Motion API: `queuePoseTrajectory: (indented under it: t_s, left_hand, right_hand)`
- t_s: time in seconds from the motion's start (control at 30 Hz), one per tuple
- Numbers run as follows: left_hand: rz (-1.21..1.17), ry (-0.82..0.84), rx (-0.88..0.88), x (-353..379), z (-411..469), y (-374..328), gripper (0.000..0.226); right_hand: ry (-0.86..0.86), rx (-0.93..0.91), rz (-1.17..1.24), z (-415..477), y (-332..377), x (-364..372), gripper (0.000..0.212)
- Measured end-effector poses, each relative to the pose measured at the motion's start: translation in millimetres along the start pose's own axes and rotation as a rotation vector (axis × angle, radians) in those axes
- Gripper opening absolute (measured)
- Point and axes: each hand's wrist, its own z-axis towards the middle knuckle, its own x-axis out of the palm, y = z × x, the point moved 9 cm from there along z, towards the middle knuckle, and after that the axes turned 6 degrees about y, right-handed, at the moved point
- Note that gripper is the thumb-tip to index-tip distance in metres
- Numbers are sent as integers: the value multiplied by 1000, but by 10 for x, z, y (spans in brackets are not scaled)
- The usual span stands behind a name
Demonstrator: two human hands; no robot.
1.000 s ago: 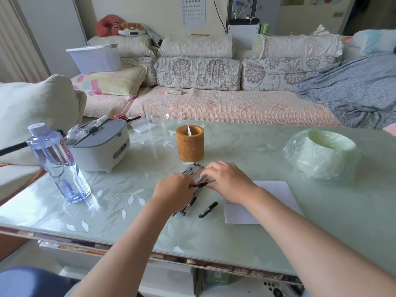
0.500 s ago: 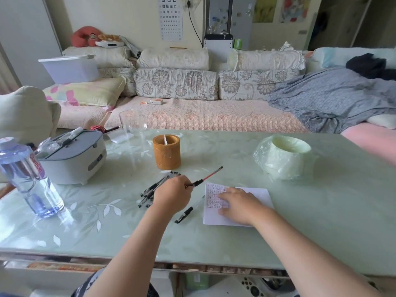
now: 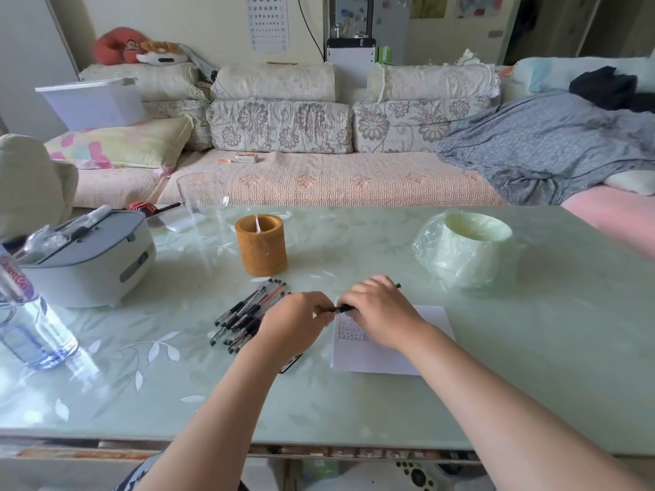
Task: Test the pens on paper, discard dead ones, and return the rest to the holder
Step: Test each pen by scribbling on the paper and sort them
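My left hand (image 3: 296,324) and my right hand (image 3: 381,310) meet over the top left corner of the white paper (image 3: 386,359), which carries rows of small scribbles. Both hands grip one dark pen (image 3: 342,308); its far end pokes out behind my right knuckles. A pile of several pens (image 3: 248,310) lies on the table just left of my left hand. The brown cylindrical holder (image 3: 261,244) stands behind the pile with one thin white stick in it. A black pen part (image 3: 291,365) lies under my left wrist, mostly hidden.
A small bin lined with a green bag (image 3: 468,249) stands at the right rear of the glass table (image 3: 354,412). A grey appliance (image 3: 92,260), a water bottle (image 3: 24,320) and a clear glass (image 3: 202,203) are on the left. A sofa runs behind the table.
My right hand has left the paper and moved up to the pen that my left hand held. Both hands now grip it. The camera view has shifted slightly.
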Motion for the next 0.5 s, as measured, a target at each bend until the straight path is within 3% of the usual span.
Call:
queuePoseTrajectory:
  t_s: [0.13,0.2,0.37,0.5]
  left_hand:
    - [62,164,-20,157,43,174,36]
    - [90,192,-36,220,58,231,35]
    - [152,86,-134,198,105,321,32]
    - [247,33,-218,80,136,447,32]
  right_hand:
    - [109,84,27,64,-97,113,23]
    - [144,187,36,46,-209,142,23]
    - [263,317,41,-77,-383,319,38]
    - [270,294,114,-138,-385,383,45]
